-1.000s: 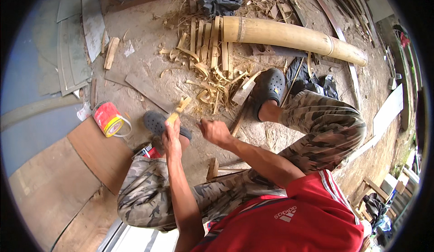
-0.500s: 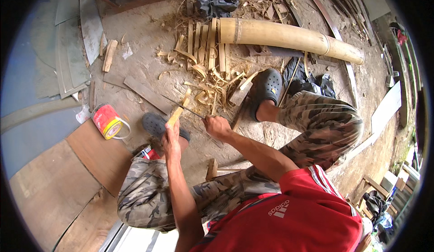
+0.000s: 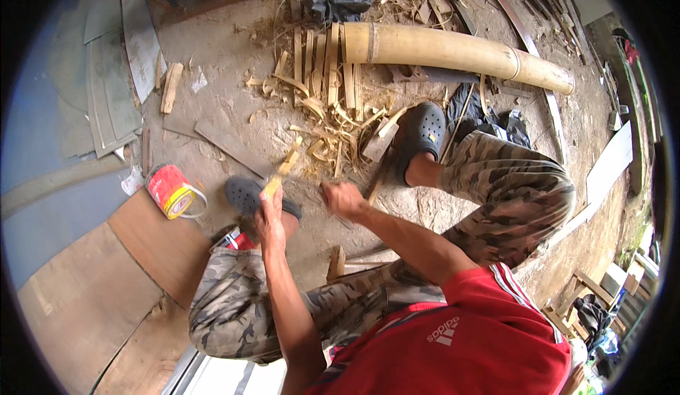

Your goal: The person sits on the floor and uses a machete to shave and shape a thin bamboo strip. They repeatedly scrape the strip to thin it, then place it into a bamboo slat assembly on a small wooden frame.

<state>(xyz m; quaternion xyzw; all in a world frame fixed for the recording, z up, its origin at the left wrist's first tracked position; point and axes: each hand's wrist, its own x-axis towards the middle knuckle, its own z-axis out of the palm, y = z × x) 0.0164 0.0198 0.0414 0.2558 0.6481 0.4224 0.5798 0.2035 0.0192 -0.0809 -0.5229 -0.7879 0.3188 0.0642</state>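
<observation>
The left hand (image 3: 270, 221) grips 1 bamboo strip (image 3: 290, 160) over the left gray clog (image 3: 244, 194); the right hand (image 3: 346, 202) clenches a motion-blurred blade (image 3: 307, 181) that crosses the strip.

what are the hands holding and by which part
Left hand: a bamboo piece, by its lower end. Right hand: a thin, blurred tool, by its right end.

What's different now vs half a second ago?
The knife in the right hand has swung, its far end now nearer the person, and it blurs. Nothing taken up or let go: the left hand still grips the bamboo strip. Bamboo pole and red-and-yellow bucket stayed put.
</observation>
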